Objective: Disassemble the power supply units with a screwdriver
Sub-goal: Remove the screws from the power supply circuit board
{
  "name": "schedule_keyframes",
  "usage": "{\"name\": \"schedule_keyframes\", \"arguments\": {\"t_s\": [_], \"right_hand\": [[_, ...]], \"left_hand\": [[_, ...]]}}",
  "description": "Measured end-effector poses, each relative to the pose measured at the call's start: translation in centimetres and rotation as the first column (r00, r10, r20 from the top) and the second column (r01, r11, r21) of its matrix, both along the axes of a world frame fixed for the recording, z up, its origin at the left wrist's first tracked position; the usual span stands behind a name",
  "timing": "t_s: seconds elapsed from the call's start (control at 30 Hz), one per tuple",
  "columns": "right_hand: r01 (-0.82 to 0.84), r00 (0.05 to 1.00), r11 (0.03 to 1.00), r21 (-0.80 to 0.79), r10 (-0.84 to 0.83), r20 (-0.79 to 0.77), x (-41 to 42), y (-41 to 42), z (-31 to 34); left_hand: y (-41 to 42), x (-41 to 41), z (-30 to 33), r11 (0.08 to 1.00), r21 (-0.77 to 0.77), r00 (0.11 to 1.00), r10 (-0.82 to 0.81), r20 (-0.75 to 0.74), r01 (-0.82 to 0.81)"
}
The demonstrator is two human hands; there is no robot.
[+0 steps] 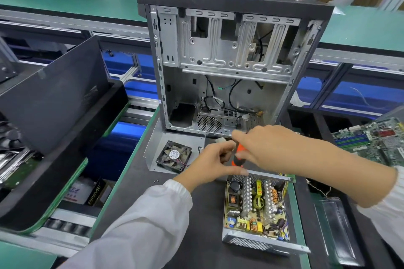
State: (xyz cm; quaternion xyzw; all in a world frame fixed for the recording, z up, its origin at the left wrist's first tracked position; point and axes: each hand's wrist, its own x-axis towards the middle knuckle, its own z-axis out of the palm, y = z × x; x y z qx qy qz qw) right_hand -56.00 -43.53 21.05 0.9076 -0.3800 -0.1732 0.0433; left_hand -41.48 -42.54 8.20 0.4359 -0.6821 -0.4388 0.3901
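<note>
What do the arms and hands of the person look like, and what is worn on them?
Both hands, left hand and right hand, are bare, without gloves. Each arm wears a white sleeve with a gathered elastic cuff; the right one is pushed further up the forearm.

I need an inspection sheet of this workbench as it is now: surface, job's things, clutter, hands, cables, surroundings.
Surface: dark mat on a green bench.
Job's things: opened power supply, circuit board exposed; its cover with fan lies apart; orange screwdriver.
Clutter: small screws on the mat.
Hands: left hand curled at the screwdriver; right hand over its handle, grip unclear.
Cables: black wires inside the empty computer case.
Surroundings: motherboard at right, black panel at left.
</note>
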Motion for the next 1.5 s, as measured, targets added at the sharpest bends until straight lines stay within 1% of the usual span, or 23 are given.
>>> {"name": "schedule_keyframes", "arguments": {"t_s": [0.07,0.13,0.17,0.23,0.3,0.33,0.43,0.53,0.6,0.67,0.73,0.8,0.87,0.93,0.97,1.03,1.1,1.13,1.2,1.27,1.33,1.4,1.5], "right_hand": [[0.014,1.0,0.979,0.205,-0.014,-0.005,-0.6,-0.1,0.6],[0.027,0.999,0.952,0.303,-0.035,0.022,-0.8,0.0,0.8],[0.03,0.997,0.959,0.282,-0.048,0.055,-0.6,0.1,0.9],[0.088,0.994,0.988,0.128,-0.096,0.056,-0.1,0.1,0.7],[0.116,0.993,0.993,-0.018,-0.115,0.006,0.3,0.0,0.4],[0.105,0.994,0.994,-0.034,-0.106,-0.022,0.4,0.1,0.2],[0.027,0.999,0.994,0.111,-0.023,-0.03,0.1,0.3,0.4],[0.026,1.0,0.956,0.291,-0.026,-0.003,-0.3,0.3,0.8],[0.074,0.995,0.97,0.232,-0.089,0.054,0.1,0.5,0.8],[0.146,0.989,0.988,0.054,-0.148,0.024,0.6,0.4,0.7],[0.136,0.991,0.99,-0.035,-0.137,-0.011,0.9,0.3,0.2],[0.089,0.996,0.996,0.011,-0.088,-0.013,0.8,0.4,0.2],[0.032,0.999,0.992,0.119,-0.03,-0.02,0.3,0.2,0.3],[0.022,0.999,0.971,0.237,-0.031,0.037,-0.1,0.0,0.4],[0.029,0.995,0.968,0.25,-0.052,0.087,-0.1,0.0,0.5],[0.103,0.988,0.985,0.142,-0.117,0.099,0.3,0.1,0.5],[0.148,0.988,0.989,0.009,-0.148,0.038,0.8,0.0,0.3],[0.141,0.99,0.99,-0.004,-0.141,0.0,0.9,0.0,0.2],[0.097,0.995,0.992,0.074,-0.096,-0.021,0.8,0.1,0.4],[0.071,0.997,0.974,0.213,-0.066,-0.029,0.2,0.0,0.6],[0.069,0.997,0.946,0.316,-0.076,0.011,-0.1,-0.1,0.6],[0.114,0.991,0.959,0.261,-0.129,0.042,0.2,0.0,0.5],[0.21,0.977,0.975,0.073,-0.211,0.011,0.8,0.0,0.2]], "left_hand": [[0.0,0.2,0.1,0.999,0.016,1.0,-0.028,-0.014,0.028],[-0.1,0.2,0.0,1.0,0.022,1.0,-0.007,0.001,0.007],[-0.1,0.0,0.0,1.0,0.02,1.0,-0.007,0.008,0.007],[-0.2,-0.3,0.3,0.999,0.048,1.0,-0.025,0.004,0.025],[-0.2,-0.7,0.7,0.998,0.064,1.0,-0.025,0.012,0.024],[-0.3,-0.7,0.9,0.997,0.063,0.999,-0.038,0.01,0.038],[-0.5,-0.1,0.7,0.993,0.079,0.996,-0.087,-0.031,0.089],[-0.6,0.3,0.5,0.995,0.077,0.997,-0.053,-0.06,0.057],[-0.7,0.3,0.4,0.996,0.079,0.997,-0.032,-0.066,0.037],[-0.6,-0.1,0.7,0.992,0.115,0.997,-0.049,-0.054,0.055],[-0.6,-0.2,0.9,0.988,0.132,0.994,-0.072,-0.08,0.082],[-0.7,0.1,0.9,0.979,0.157,0.99,-0.116,-0.083,0.128],[-0.7,0.5,0.9,0.98,0.165,0.994,-0.108,-0.035,0.113],[-0.8,0.9,0.5,0.99,0.11,0.996,-0.09,-0.024,0.092],[-0.8,0.9,0.4,0.991,0.1,0.996,-0.082,-0.027,0.084],[-0.7,0.5,1.0,0.984,0.147,0.995,-0.096,-0.029,0.099],[-0.6,0.0,1.4,0.982,0.161,0.995,-0.095,-0.045,0.101],[-0.7,0.0,1.5,0.982,0.155,0.993,-0.108,-0.042,0.113],[-0.7,0.2,1.4,0.984,0.128,0.992,-0.12,-0.025,0.123],[-0.8,0.7,1.2,0.989,0.078,0.992,-0.123,-0.014,0.124],[-0.8,0.9,0.8,0.992,0.061,0.994,-0.106,-0.036,0.108],[-0.8,0.7,1.1,0.988,0.109,0.994,-0.104,-0.035,0.107],[-0.8,0.0,1.5,0.981,0.145,0.991,-0.13,-0.019,0.131]]}}
